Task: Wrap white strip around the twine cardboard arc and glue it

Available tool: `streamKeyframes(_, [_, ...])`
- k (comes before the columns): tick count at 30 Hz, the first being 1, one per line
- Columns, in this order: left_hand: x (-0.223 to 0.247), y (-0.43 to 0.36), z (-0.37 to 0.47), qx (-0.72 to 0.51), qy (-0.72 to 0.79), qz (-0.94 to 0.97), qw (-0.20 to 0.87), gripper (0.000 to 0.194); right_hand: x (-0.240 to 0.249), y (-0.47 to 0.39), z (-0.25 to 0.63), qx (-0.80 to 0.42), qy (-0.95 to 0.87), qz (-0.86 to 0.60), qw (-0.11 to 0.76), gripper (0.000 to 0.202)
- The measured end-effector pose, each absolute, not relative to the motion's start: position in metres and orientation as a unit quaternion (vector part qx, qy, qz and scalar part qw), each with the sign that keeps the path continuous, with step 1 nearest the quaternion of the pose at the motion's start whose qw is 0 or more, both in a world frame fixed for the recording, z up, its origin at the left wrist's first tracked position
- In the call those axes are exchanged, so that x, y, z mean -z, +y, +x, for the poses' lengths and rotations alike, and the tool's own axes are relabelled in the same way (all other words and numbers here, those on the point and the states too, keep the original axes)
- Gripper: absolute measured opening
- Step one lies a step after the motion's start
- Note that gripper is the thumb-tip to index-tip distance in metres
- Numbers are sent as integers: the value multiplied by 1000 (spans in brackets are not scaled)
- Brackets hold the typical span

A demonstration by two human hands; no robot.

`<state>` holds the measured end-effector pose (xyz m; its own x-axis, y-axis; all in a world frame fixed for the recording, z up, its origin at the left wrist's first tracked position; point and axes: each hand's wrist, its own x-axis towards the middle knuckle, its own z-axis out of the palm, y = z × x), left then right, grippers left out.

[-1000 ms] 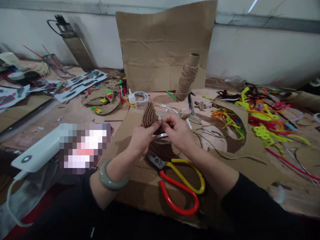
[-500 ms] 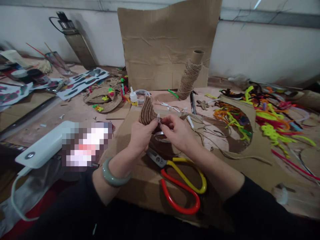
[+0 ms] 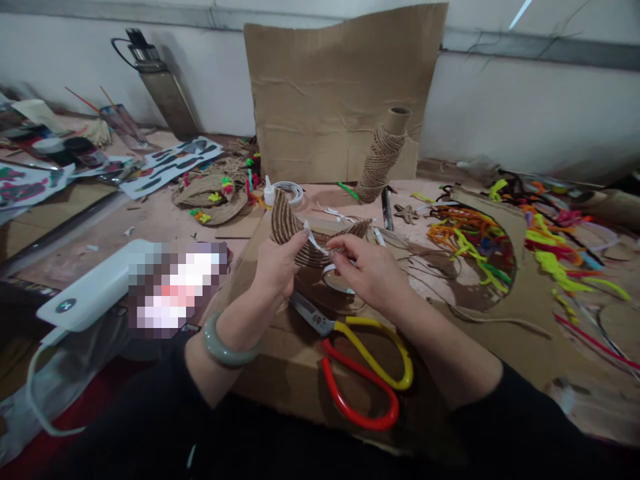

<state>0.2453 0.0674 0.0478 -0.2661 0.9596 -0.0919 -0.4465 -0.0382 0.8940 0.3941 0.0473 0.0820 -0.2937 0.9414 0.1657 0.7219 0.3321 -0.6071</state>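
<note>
My left hand (image 3: 280, 265), with a pale green bangle (image 3: 231, 341) on the wrist, grips a brown corded piece (image 3: 287, 220) that curves up to a point. A narrow white strip (image 3: 313, 237) lies across the piece from my left thumb toward my right fingertips. My right hand (image 3: 364, 268) pinches at the strip's lower end. Under the hands is a roll of white tape (image 3: 338, 279). Scissors with one yellow and one red handle (image 3: 360, 410) lie on the cardboard just below.
A twine spool (image 3: 383, 160) stands before an upright cardboard sheet (image 3: 340, 87). Colourful pipe cleaners (image 3: 470, 247) lie at right. At left are a white device (image 3: 97, 287), a blurred-out bright screen (image 3: 177, 290), a decorated twine hat (image 3: 213, 197) and a bottle (image 3: 167, 97).
The corded piece has been turned and spread, showing more of its width. My right hand has moved slightly right and down, away from my left, and more of the white strip shows.
</note>
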Motion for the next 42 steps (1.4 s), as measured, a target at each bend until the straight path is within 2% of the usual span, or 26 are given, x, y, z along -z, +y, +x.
streamKeyframes(12, [-48, 64, 247, -664, 433, 297, 533, 28, -86, 44, 393, -88, -800, -559, 200, 22])
streamKeyframes(16, [-51, 62, 248, -665, 408, 283, 558, 30, -87, 39, 390, -5, -805, -568, 170, 28])
streamKeyframes(21, [-54, 61, 250, -669, 382, 276, 574, 29, -89, 38, 389, 36, -803, -576, 147, 33])
streamKeyframes(42, [-54, 58, 253, -681, 386, 287, 552, 31, -81, 42, 395, 73, -808, -547, 209, 30])
